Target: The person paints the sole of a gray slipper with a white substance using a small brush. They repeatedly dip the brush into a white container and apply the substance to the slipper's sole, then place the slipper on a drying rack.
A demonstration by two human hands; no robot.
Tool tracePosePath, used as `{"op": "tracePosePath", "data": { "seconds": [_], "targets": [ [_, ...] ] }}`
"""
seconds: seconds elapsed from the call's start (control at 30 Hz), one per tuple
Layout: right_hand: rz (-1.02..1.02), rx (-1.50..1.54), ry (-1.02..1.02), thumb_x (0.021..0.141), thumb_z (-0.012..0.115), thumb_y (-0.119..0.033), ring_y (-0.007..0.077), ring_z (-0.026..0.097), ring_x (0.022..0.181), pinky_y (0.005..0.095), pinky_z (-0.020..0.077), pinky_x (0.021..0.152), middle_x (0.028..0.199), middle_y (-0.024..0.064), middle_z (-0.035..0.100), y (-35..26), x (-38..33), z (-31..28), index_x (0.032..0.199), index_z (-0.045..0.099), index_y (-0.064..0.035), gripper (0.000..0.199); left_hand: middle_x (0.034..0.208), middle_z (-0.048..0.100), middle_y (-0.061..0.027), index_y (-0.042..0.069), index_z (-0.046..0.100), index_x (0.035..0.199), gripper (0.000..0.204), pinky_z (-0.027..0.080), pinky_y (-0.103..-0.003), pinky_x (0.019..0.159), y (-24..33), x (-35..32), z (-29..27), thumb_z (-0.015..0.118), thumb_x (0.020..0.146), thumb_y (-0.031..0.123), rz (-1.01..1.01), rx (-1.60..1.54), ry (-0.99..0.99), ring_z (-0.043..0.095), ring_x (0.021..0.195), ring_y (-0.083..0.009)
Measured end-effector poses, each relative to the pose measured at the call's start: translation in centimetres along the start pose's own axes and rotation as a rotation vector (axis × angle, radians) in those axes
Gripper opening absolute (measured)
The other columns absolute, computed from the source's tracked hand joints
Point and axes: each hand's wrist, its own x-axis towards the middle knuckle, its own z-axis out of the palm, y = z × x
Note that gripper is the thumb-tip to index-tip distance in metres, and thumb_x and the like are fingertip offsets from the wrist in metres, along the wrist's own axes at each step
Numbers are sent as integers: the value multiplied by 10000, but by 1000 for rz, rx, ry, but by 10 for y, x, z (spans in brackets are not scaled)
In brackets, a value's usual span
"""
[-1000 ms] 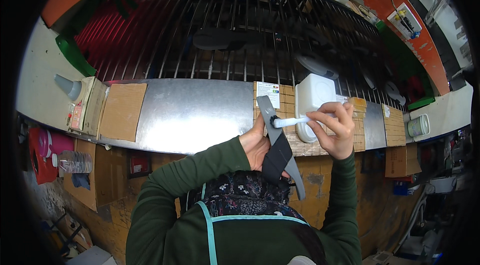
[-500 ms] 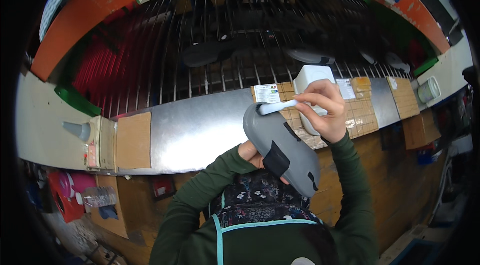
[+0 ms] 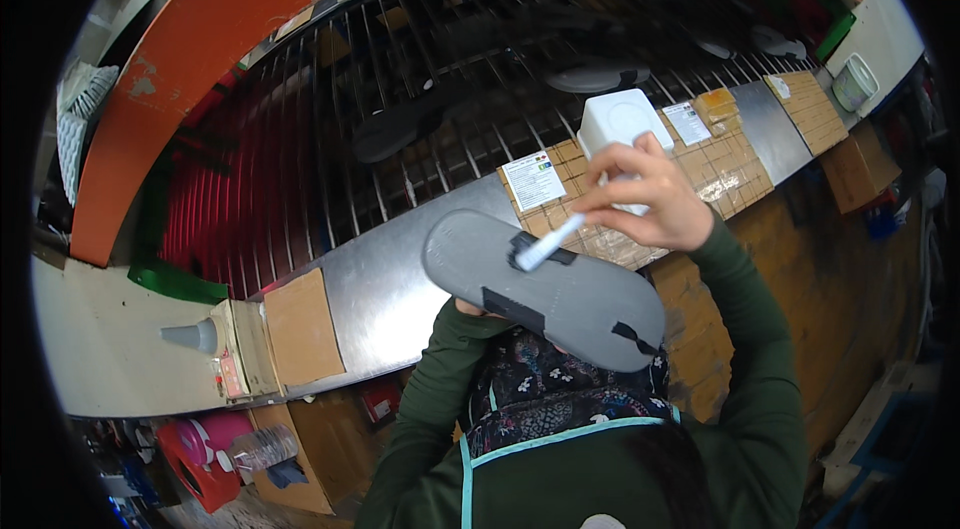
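Here, a grey sole (image 3: pixel 565 291) is at the centre of the frame, slightly below the middle, tilted so that its broad upper face is turned to the viewer. It slants from left of centre down toward the lower right, with black patches along both long edges and another dark mark near its lower-right end.

The right hand (image 3: pixel 648 191), right of centre, pinches the end of a white-handled brush (image 3: pixel 552 241) between thumb and forefinger; the other fingers curl loosely above. The brush head meets the dark patch on the sole's upper edge, though blur hides exactly where the bristles end. The left hand (image 3: pixel 467 308) is mostly covered by the sole, with only a sliver of skin showing at its lower left, so how its fingers are set cannot be told.

Good brushing here would seem to call for firm support from beneath, close under the spot being stroked, since the sole is held in the air. The light pinch suits short, gentle strokes; a grip nearer the head would probably give finer control along the patch's border and spare the plain grey around it.

Behind the right hand, upper right of centre, is a white container (image 3: pixel 625 119), near enough that a raised knuckle might knock it.
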Motion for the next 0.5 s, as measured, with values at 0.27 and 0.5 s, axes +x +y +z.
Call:
{"op": "tracePosePath", "data": {
  "seconds": [0.27, 0.5],
  "targets": [
    [733, 1310, 393, 930, 608, -227, 22, 389, 541, 200, 296, 490, 845, 55, 614, -29, -101, 27, 1173, 557, 35, 361, 1410, 475, -163, 43, 394, 1418, 705, 425, -452, 1054, 8, -30, -35, 476, 937, 552, 109, -419, 80, 514, 1251, -293],
    [803, 1831, 535, 872, 623, -44, 23, 258, 440, 222, 240, 456, 692, 4, 539, -58, -101, 61, 1324, 318, -82, 546, 1423, 465, -157, 47, 384, 1430, 733, 401, -458, 1072, 10, -27, -43, 445, 937, 586, 180, -527, 73, 507, 1257, -295]
  ]
}}
